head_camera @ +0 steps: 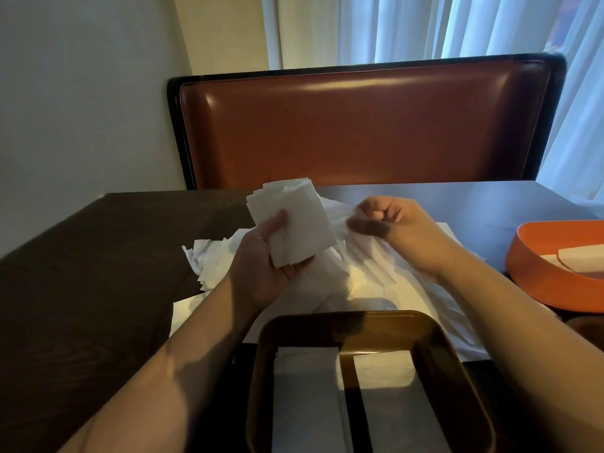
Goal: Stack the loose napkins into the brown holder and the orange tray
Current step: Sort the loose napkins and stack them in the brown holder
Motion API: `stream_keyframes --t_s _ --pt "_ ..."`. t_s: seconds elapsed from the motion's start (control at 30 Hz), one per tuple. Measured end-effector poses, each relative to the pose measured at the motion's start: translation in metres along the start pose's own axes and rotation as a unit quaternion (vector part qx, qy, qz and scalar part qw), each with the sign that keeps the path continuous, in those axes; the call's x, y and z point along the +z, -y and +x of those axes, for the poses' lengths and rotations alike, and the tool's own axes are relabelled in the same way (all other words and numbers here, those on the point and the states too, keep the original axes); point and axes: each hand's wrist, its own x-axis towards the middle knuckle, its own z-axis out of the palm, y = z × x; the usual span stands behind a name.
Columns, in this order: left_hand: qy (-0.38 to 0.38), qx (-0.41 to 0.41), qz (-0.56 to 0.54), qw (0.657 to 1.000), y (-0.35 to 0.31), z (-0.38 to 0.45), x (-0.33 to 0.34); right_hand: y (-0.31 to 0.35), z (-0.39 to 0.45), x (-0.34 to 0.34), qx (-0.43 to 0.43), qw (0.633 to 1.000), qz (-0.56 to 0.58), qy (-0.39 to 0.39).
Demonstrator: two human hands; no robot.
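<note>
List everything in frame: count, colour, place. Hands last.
napkin stack: one bundle, white, held up in the left hand
loose napkins: a pile, white, on the table past the holder
brown holder: one, nearest the camera, two white napkin stacks inside
orange tray: one, right edge, white napkins inside
table: one, dark wood
bench back: one, brown, behind the table
curtains: white, top right
left hand: grips the stack
right hand: fingers pinch a loose napkin

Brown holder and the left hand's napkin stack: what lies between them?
Loose napkins on the table, between brown holder and the stack in the left hand, head view.
</note>
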Motion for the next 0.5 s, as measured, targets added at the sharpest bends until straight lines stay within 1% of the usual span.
stream_keyframes --t_s 0.1,0.17,0.23,0.37,0.5 --pt "-0.009 0.000 -0.004 1.000 0.000 -0.002 0.002 -0.003 0.000 0.003 0.020 1.000 0.001 0.014" --pt "-0.012 0.000 -0.008 1.000 -0.001 -0.005 0.004 -0.004 -0.001 0.007 0.034 0.999 -0.008 0.037" --pt "-0.009 -0.002 -0.010 1.000 -0.002 -0.007 0.005 -0.004 -0.002 0.012 0.051 0.997 0.007 0.056" --pt "0.002 -0.009 0.000 1.000 -0.002 -0.012 0.007 -0.009 -0.002 0.014 0.082 0.988 0.088 0.101" --pt "0.024 -0.021 0.000 0.999 -0.003 -0.015 0.010 0.000 -0.003 0.011 0.079 0.972 0.175 0.134"
